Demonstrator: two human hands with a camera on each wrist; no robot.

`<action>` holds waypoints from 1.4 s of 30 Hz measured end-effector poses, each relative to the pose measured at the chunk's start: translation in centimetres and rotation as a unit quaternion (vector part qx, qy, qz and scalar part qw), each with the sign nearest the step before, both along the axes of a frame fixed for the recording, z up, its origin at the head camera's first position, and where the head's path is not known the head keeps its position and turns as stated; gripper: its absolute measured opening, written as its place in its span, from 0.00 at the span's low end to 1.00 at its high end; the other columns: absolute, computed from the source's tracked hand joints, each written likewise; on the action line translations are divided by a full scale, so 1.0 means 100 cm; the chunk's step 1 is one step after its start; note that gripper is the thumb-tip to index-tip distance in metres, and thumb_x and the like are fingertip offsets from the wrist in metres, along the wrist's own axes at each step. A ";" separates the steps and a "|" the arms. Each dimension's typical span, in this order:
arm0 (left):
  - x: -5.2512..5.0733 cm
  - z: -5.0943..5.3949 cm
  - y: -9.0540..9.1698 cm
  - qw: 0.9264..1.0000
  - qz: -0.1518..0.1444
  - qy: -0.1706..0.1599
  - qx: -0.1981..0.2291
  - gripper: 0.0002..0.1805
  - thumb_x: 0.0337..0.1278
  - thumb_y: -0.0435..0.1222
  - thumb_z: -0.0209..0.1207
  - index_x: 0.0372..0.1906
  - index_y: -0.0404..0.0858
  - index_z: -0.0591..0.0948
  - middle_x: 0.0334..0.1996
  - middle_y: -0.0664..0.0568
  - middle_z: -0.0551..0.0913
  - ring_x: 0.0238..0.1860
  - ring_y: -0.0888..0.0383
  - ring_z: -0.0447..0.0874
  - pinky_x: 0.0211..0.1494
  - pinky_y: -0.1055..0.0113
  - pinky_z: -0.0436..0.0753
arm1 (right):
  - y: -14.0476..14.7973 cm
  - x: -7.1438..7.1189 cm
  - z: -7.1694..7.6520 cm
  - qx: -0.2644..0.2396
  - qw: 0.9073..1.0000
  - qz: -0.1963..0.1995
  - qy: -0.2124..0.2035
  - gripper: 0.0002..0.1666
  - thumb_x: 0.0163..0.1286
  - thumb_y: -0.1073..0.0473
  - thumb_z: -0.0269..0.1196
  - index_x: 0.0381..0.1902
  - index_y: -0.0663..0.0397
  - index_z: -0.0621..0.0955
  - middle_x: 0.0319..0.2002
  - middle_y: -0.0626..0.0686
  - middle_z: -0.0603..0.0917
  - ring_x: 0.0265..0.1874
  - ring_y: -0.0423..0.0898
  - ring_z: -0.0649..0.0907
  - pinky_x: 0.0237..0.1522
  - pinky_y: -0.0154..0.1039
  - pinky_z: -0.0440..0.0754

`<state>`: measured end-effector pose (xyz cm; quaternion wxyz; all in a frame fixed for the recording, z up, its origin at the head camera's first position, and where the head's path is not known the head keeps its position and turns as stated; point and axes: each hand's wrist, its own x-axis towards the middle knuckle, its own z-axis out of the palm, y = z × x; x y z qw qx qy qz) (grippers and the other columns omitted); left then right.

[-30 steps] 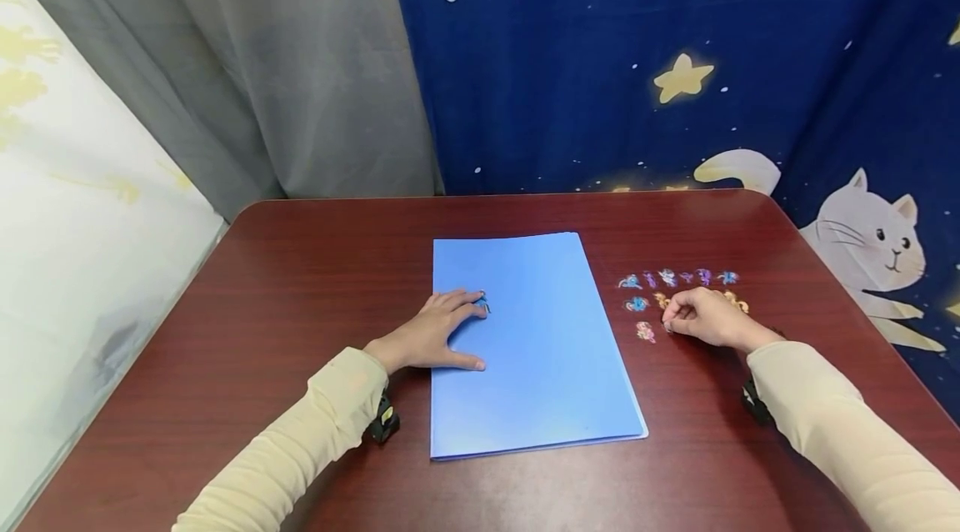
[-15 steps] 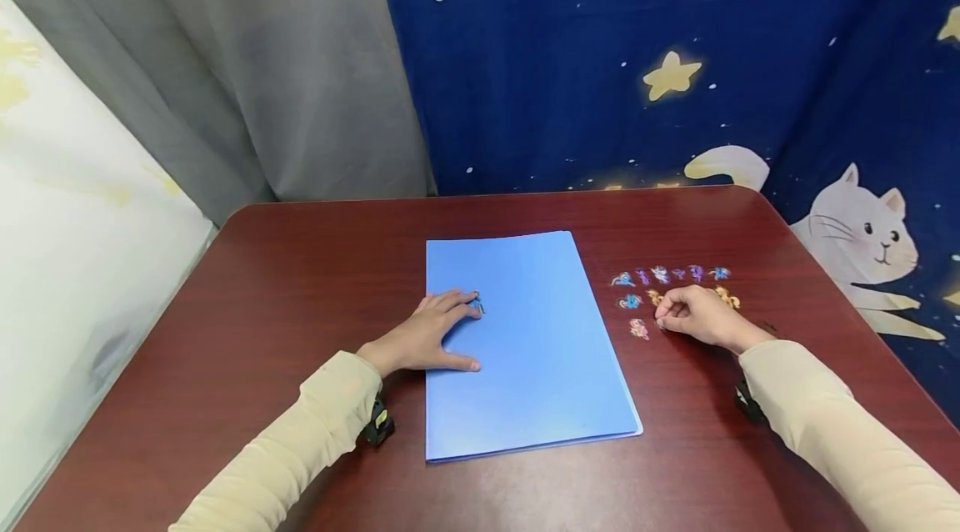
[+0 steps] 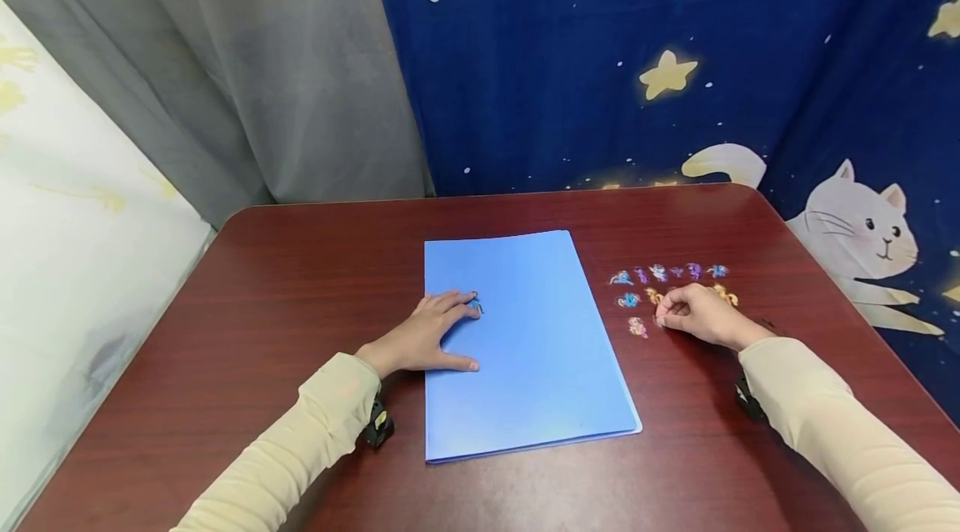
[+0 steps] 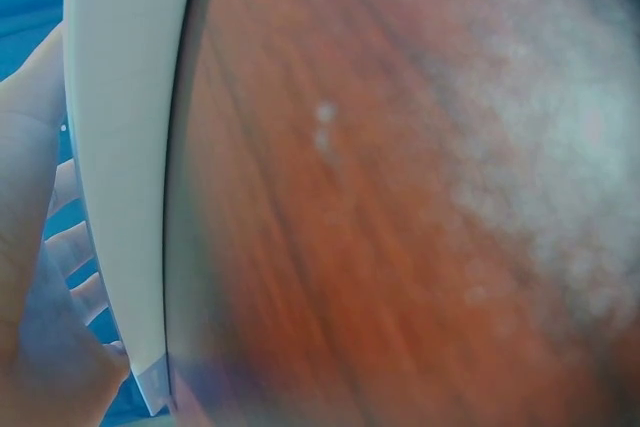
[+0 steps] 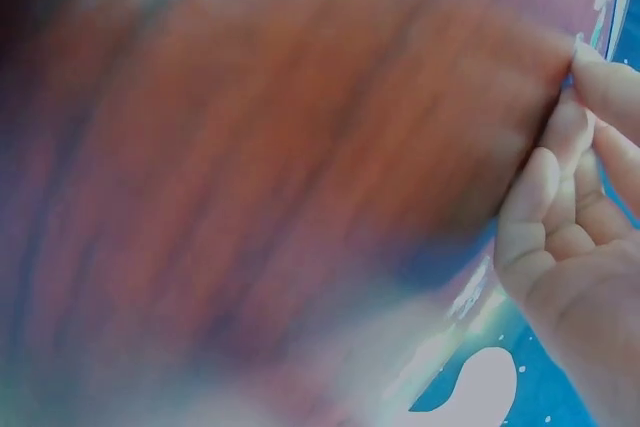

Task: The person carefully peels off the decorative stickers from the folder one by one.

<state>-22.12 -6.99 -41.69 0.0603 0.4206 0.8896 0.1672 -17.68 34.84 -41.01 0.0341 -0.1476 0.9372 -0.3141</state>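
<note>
My left hand (image 3: 431, 333) rests on the blue folder (image 3: 540, 365), fingers spread, thumb apart. By its fingertips a small blue sticker (image 3: 477, 305) lies on the cover, partly hidden by the fingers. On the right, my right hand (image 3: 701, 315) is low over the table with thumb and index finger pinched together. A tiny pale edge (image 5: 578, 42) shows at those fingertips in the right wrist view; it looks like a small sticker, mostly hidden. Close by lie a pink sticker (image 3: 637, 327), a blue round sticker (image 3: 628, 299) and orange stickers (image 3: 726, 295), partly behind the hand.
A row of several small blue, white and purple stickers (image 3: 658, 273) lies beyond my right hand. The dark red wooden table (image 3: 300, 282) carries everything. Behind its far edge hang a grey curtain (image 3: 322, 98) and a dark blue one (image 3: 540, 82) with stars and a cat.
The head view has shifted slightly, so the scene sits a little farther left. Both hands keep nearly the same places; the right fingertips stay pinched near the table.
</note>
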 end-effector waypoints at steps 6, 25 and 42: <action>-0.001 0.001 -0.005 1.000 0.004 0.005 0.001 0.39 0.39 0.61 0.59 0.57 0.44 0.69 0.66 0.47 0.55 0.66 0.49 0.46 0.64 0.49 0.47 | -0.002 -0.003 0.003 -0.003 1.000 0.023 -0.013 0.04 0.55 0.68 0.62 0.23 0.58 0.80 0.23 0.46 0.79 0.22 0.35 0.72 0.29 0.30 0.71; -0.002 0.005 -0.010 0.999 -0.001 0.037 0.001 0.37 0.39 0.61 0.60 0.56 0.46 0.72 0.64 0.43 0.56 0.65 0.47 0.49 0.63 0.47 0.49 | -0.076 -0.047 0.009 -0.103 0.993 0.041 0.037 0.05 0.59 0.65 0.60 0.31 0.63 0.80 0.27 0.52 0.81 0.26 0.41 0.77 0.32 0.32 0.74; 0.005 -0.001 -0.001 0.998 0.021 0.057 -0.035 0.38 0.39 0.65 0.54 0.58 0.52 0.72 0.64 0.46 0.58 0.64 0.49 0.49 0.63 0.49 0.49 | -0.201 -0.080 0.009 -0.072 0.993 0.097 0.011 0.06 0.61 0.64 0.59 0.33 0.61 0.82 0.29 0.51 0.80 0.27 0.42 0.75 0.31 0.33 0.74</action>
